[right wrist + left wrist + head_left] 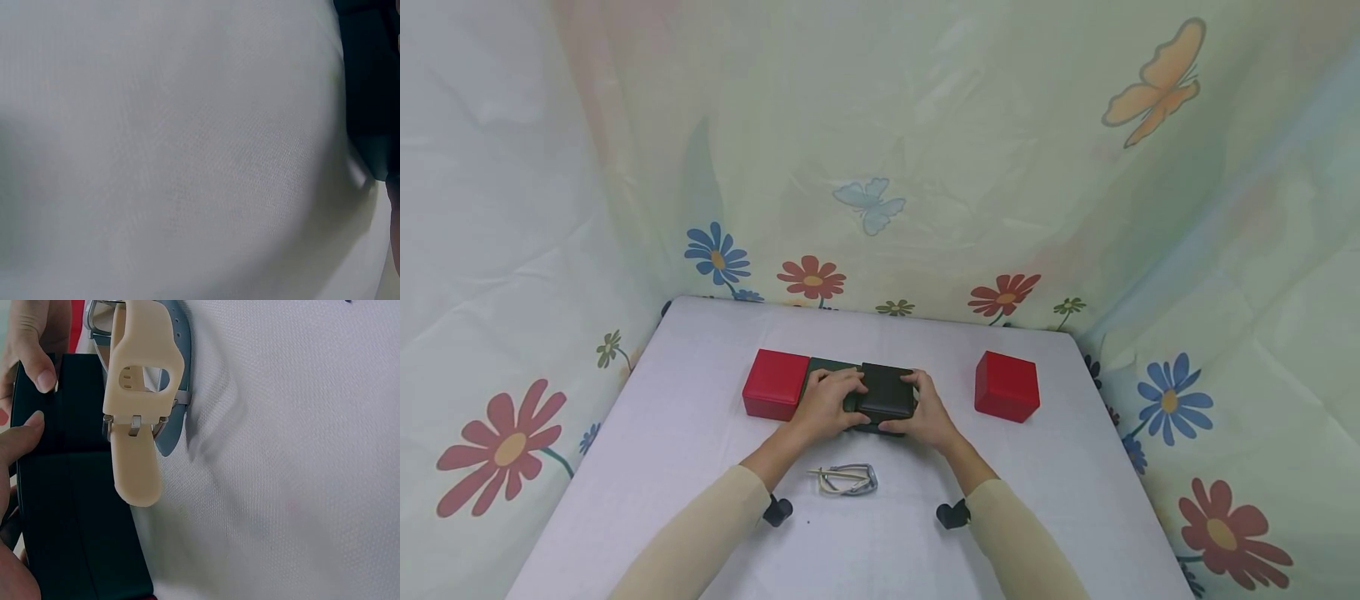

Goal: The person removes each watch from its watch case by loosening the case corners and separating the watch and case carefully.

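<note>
Both hands hold a dark box (886, 390) with a smooth lid in the head view. My left hand (829, 406) grips its left side, fingers on the far edge and thumb on the front. At the right side, my right hand (929, 415) pinches it the same way. The left wrist view shows both thumbs close together on the dark front of the box (78, 394). A dark green box (831, 365) stands against its left, partly hidden by my left hand. Only the box's side (372, 81) and part of a finger appear in the right wrist view.
A red box (777, 383) stands left of the green one; another red box (1007, 386) sits apart at the right. In front of the hands lies a blue-grey buckled strap (180, 340) with a cream plastic piece (140, 337). White cloth (880, 542) covers the table.
</note>
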`<state>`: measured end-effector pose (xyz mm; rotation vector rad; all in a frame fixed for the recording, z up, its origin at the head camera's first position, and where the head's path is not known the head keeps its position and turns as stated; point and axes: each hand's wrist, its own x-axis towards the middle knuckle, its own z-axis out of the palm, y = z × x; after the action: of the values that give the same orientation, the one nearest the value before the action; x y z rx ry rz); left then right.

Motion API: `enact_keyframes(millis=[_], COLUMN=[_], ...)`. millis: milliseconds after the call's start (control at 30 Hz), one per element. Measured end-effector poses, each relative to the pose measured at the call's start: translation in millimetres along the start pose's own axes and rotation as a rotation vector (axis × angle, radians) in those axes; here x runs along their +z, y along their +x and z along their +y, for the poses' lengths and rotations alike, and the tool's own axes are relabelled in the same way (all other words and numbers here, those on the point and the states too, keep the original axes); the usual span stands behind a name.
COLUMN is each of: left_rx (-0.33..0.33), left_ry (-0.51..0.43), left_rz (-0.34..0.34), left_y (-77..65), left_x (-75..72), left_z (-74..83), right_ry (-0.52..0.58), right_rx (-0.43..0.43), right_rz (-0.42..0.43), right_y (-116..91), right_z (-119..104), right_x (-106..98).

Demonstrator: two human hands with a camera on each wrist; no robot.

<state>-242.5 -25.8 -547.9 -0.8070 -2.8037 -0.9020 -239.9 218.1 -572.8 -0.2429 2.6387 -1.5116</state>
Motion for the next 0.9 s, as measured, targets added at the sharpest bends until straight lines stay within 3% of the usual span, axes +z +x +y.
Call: enact_keyframes(millis=[733,900], left_rx=[0.036,0.040], left_ry=[0.091,0.092], left_rz=[-0.009,-0.015], left_y=[0.0,-0.8], left_x=[3.1,4.1], left_z=[-1.9,-3.1], right_ry=[0.015,-0.042], right_rx=[-0.018,-0.016], right_rz=[0.023,0.019], right_y=[-5.1,-6.9], right_z=[6.3,-0.9], right_x=[6.7,2.7])
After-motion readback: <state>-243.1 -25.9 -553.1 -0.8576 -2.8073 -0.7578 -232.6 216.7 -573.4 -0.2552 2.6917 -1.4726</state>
